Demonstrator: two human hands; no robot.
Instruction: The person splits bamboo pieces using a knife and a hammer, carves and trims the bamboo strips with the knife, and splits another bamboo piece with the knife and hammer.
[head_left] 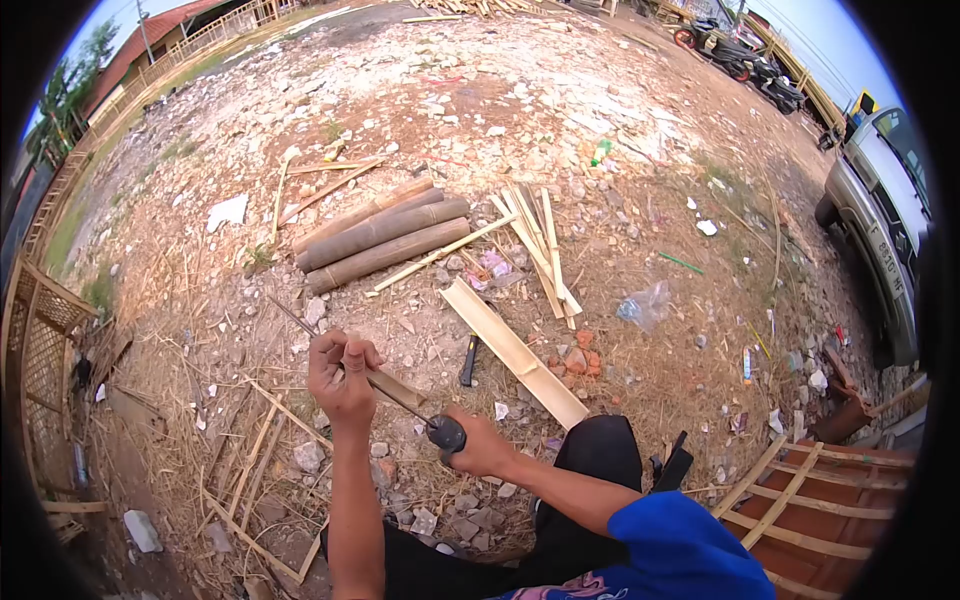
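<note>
A long, thin dark metal tool (402, 401) with a rounded black handle slants across in front of me; it may be a blade seen edge-on. My right hand (476, 446) is closed round the handle. Partway along the tool, my left hand (342, 382) has its fingers curled about the thin part, thumb up. The tool's far tip sticks out up and left beyond that hand. Just below the tool, a short bamboo piece (398, 386) shows beside my left hand. A split bamboo length (515, 352) lies by my knee, with a black-handled tool (469, 361) on the ground beside it.
Several bamboo poles (385, 238) lie ahead, with split strips (538, 250) to their right. Broken brick (577, 361), stones and a plastic bag (645, 307) litter the ground. A bamboo lattice (800, 500) is at lower right, a parked vehicle (880, 215) at far right.
</note>
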